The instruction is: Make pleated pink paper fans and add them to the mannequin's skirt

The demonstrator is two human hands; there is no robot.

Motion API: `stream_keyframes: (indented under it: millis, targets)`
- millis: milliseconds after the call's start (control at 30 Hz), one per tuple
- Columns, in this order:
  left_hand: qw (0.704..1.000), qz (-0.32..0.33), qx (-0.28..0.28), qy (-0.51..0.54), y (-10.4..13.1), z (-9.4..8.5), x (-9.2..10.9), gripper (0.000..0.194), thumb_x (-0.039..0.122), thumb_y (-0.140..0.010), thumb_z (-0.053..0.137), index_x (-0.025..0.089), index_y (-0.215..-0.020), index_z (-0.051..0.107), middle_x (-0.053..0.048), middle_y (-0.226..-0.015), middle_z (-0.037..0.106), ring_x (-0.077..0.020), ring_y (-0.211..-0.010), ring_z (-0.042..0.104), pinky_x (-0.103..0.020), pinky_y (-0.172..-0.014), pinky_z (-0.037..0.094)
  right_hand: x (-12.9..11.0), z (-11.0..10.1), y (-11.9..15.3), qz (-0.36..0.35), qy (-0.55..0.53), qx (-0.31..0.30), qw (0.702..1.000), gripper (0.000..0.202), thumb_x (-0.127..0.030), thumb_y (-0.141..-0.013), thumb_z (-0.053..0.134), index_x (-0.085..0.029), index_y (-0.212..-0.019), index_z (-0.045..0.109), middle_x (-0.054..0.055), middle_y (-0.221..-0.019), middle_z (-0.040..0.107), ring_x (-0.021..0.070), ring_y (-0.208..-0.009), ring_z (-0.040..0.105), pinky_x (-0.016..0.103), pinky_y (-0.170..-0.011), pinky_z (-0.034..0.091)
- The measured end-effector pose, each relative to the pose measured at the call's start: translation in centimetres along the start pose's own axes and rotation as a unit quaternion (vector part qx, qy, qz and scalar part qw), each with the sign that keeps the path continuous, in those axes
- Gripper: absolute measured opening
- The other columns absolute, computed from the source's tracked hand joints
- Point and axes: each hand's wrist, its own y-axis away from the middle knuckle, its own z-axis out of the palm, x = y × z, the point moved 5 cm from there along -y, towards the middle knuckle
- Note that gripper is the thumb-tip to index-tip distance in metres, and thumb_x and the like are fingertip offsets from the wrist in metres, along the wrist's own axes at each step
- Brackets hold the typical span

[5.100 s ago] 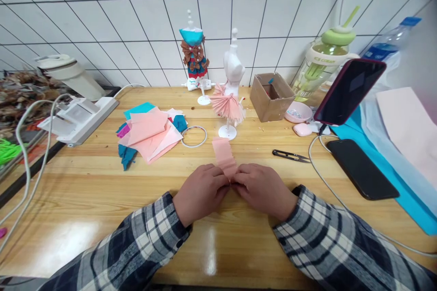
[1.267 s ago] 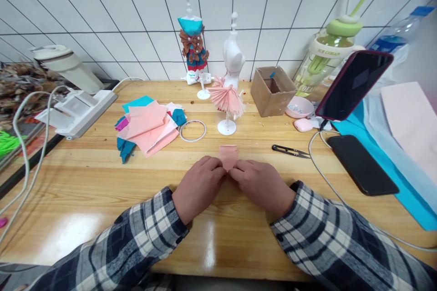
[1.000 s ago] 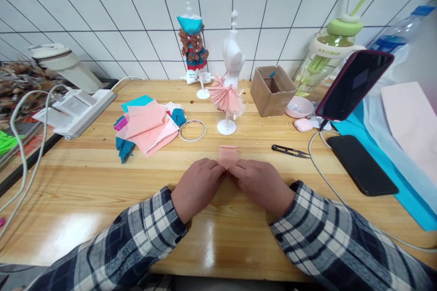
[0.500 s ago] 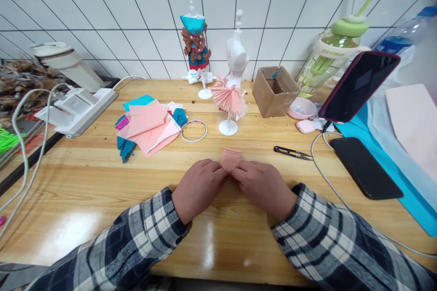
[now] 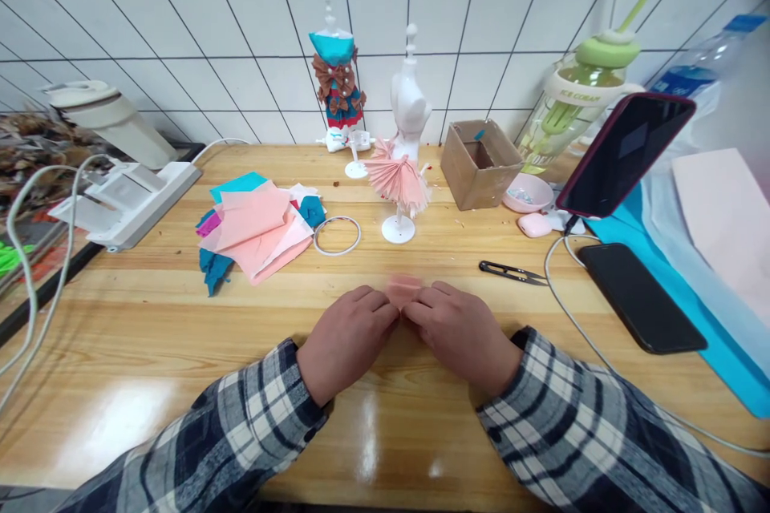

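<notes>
Between my two hands is a small piece of pink crepe paper (image 5: 404, 287), its far end blurred and its near edge pinched. My left hand (image 5: 350, 341) closes on its left side, and my right hand (image 5: 462, 335) closes on its right, thumbs and forefingers almost meeting. The fingertips are partly hidden behind the knuckles. Beyond the hands stands a white mini mannequin (image 5: 411, 100) wearing a pleated pink paper skirt (image 5: 397, 178). Left of it lie a thin white ring (image 5: 317, 234) and a pile of pink paper sheets (image 5: 256, 226) with teal scraps.
A second mannequin (image 5: 337, 80) in a teal, brown and red outfit stands by the tiled wall. Rightward are a cardboard box (image 5: 481, 168), pink dish (image 5: 529, 191), black thread snips (image 5: 511, 271), propped phone (image 5: 629, 152), flat phone (image 5: 642, 296) and cable. A power strip (image 5: 135, 204) sits left.
Less of the pink paper stands up beyond my fingers than before, and it is blurred. Both hands keep their pinch. The whole view has shifted slightly.
</notes>
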Motion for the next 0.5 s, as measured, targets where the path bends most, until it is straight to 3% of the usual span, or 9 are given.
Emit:
stream_keyframes:
  millis: [167, 367, 500]
  targets:
    - [1.000, -0.028, 0.008, -0.004, -0.07, 0.11, -0.27, 0.015, 0.021, -0.092, 0.050, 0.017, -0.094, 0.065, -0.004, -0.086, 0.067, -0.0207, -0.082, 0.058, -0.037, -0.078, 0.050, 0.06, -0.05, 0.07, 0.004, -0.007, 0.011, 1.000, 0.036, -0.015, -0.092, 0.051, -0.022, -0.127, 0.052, 0.004, -0.107, 0.066, 0.0173, -0.087, 0.054, 0.029, -0.078, 0.043]
    - [1.000, 0.001, 0.031, -0.004, -0.13, -0.32, 0.13, 0.014, 0.019, -0.091, 0.052, 0.018, -0.092, 0.065, -0.006, -0.094, 0.067, -0.0207, -0.089, 0.058, -0.038, -0.083, 0.050, 0.04, 0.19, -0.02, 0.006, 0.019, -0.026, 0.999, 0.019, -0.012, -0.088, 0.052, -0.020, -0.101, 0.063, 0.005, -0.092, 0.064, 0.0191, -0.083, 0.051, 0.030, -0.069, 0.040]
    - [1.000, 0.003, 0.028, -0.010, -0.01, -0.22, 0.06, 0.015, 0.017, -0.090, 0.053, 0.019, -0.098, 0.065, -0.005, -0.097, 0.068, -0.0208, -0.090, 0.058, -0.038, -0.084, 0.050, -0.02, 0.08, -0.01, 0.009, 0.011, -0.046, 0.999, 0.019, -0.011, -0.088, 0.051, -0.020, -0.101, 0.062, 0.004, -0.093, 0.064, 0.0193, -0.084, 0.052, 0.030, -0.069, 0.040]
